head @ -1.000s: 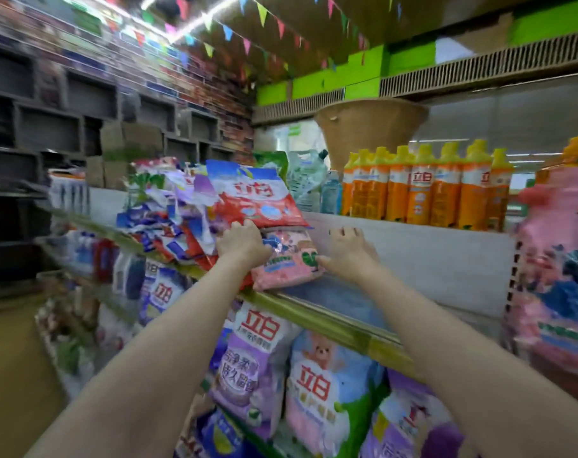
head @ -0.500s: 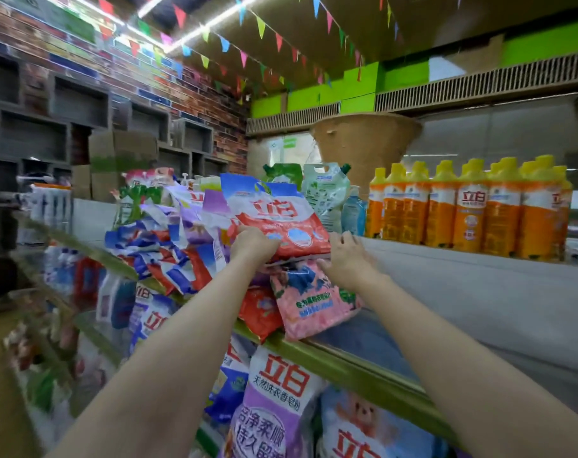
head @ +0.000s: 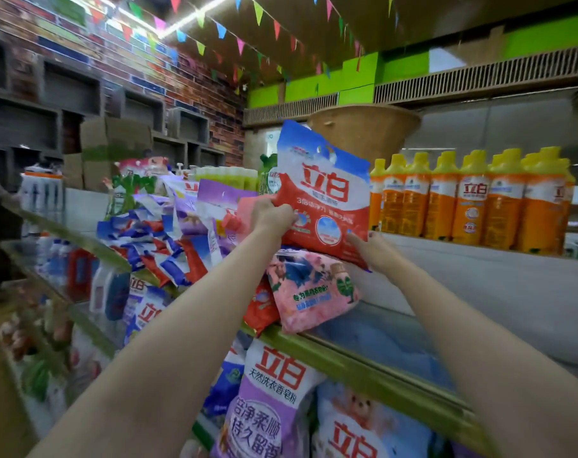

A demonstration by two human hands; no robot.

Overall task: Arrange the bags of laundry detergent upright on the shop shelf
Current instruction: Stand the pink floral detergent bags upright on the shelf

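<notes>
**Red-and-blue detergent bag held upright over the top shelf**

Both bare hands grip one red, white and blue detergent bag [head: 324, 196], which stands nearly upright, its blue top tilted slightly left, above the green-edged top shelf [head: 363, 368]. The left hand [head: 272, 218] is clamped on the bag's lower left edge, fingers curled over its front. The right hand [head: 368, 247] pinches the bag's lower right corner, the thumb against the front face; its other fingers are hidden behind the bag.

Directly beneath the held bag, a pink detergent bag [head: 310, 292] lies slumped on its side at the shelf's front lip, touching a small red bag [head: 259, 305] to its left. Further left along the same shelf, a jumbled heap of blue, red and purple bags [head: 168, 246] leans and overlaps, none standing straight.

To the right, a row of orange bottles with yellow caps [head: 469, 200] stands upright on a grey ledge behind the shelf. On the shelf below, a purple bag [head: 268, 408] stands upright beside a light blue bag [head: 363, 428].
</notes>
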